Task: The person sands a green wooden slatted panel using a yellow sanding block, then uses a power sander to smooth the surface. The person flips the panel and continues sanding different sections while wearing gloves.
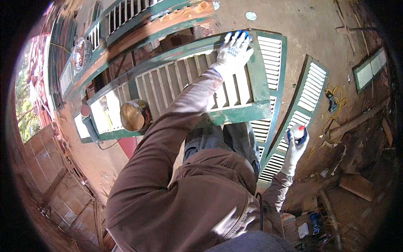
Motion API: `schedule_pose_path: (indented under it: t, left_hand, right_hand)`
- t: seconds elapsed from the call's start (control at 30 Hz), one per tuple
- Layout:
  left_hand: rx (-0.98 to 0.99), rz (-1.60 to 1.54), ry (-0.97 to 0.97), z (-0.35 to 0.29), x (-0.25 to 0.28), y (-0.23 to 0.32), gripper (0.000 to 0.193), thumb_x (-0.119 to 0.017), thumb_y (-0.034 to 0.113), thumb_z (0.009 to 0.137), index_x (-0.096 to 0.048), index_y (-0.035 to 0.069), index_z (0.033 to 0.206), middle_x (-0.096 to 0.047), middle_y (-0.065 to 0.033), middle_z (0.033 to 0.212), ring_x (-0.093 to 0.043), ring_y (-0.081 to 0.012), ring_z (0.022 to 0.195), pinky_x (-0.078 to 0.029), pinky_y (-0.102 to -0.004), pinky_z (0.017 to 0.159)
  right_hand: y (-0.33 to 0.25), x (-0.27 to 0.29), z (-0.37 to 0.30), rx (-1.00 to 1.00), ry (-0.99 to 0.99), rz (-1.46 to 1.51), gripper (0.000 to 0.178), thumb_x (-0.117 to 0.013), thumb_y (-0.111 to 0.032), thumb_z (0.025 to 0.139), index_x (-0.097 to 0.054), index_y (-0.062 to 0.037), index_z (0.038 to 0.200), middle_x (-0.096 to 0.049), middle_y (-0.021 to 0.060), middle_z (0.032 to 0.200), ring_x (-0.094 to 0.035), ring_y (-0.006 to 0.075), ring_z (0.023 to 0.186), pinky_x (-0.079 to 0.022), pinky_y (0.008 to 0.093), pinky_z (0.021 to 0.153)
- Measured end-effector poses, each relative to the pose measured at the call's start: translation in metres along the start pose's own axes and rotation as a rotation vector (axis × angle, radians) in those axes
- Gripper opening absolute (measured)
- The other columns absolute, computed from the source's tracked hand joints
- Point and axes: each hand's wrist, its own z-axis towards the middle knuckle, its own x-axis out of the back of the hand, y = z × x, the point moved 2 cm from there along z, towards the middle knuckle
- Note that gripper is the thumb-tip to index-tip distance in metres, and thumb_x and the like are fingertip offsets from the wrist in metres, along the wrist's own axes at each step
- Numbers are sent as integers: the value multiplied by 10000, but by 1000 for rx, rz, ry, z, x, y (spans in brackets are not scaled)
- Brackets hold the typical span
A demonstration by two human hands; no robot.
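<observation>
As your left hand (235, 52), fingers slightly apart, seemingly steadies the green shutter (168, 80), your right hand (297, 147) clamps a bottle (297, 132) to its right; moving that likely needs care.

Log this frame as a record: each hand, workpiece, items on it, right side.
left hand: gloved, resting on green shutter's far right corner
right hand: gloved, gripping red-tipped white bottle
workpiece: green shutter, pale slats
on it: open can, left part
right side: another shutter, small green-framed panel
</observation>
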Motion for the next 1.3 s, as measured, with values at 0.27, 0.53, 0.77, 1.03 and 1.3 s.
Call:
schedule_pose_path:
  t: [0.27,0.53,0.77,1.03,1.3]
  left_hand:
    - [43,6,-122,3,9,18,953,-453,663,992,-297,-82,1566,-252,-292,1653,-221,-427,1550,-99,-535,1276]
    - [24,17,-138,-27,22,12,986,-451,662,995,-264,-125,1559,-251,-325,1638,-205,-450,1550,-103,-551,1273]
    - [58,-96,-56,13,0,15,959,-415,648,1013,-247,-113,1573,-251,-319,1644,-203,-445,1554,-78,-541,1278]
    - [102,-58,-234,28,1,52,996,-294,692,1023,-206,-131,1577,-152,-341,1665,-107,-469,1570,-31,-564,1274]
    - [-28,-114,-359,-3,22,86,932,-389,609,1018,-216,-109,1585,-136,-303,1685,-94,-448,1577,-10,-521,1287]
  right_hand:
    - [-20,-26,3,-77,-57,66,613,-791,-52,909,-486,-8,1439,-576,106,1322,-577,187,1177,-479,331,1031]
    - [-25,-32,9,-48,-69,94,640,-807,-69,898,-487,-6,1447,-574,110,1338,-578,189,1187,-465,341,1051]
    - [-26,-34,17,-1,-92,78,706,-832,-65,876,-462,-9,1474,-578,131,1335,-624,199,1135,-529,330,983]
    - [-14,-42,20,-13,-161,11,696,-796,-23,892,-435,-10,1487,-545,127,1378,-587,206,1199,-515,333,1016]
    - [-28,-52,22,-3,-187,69,693,-786,-7,892,-436,-6,1490,-549,125,1376,-579,202,1213,-496,342,1042]
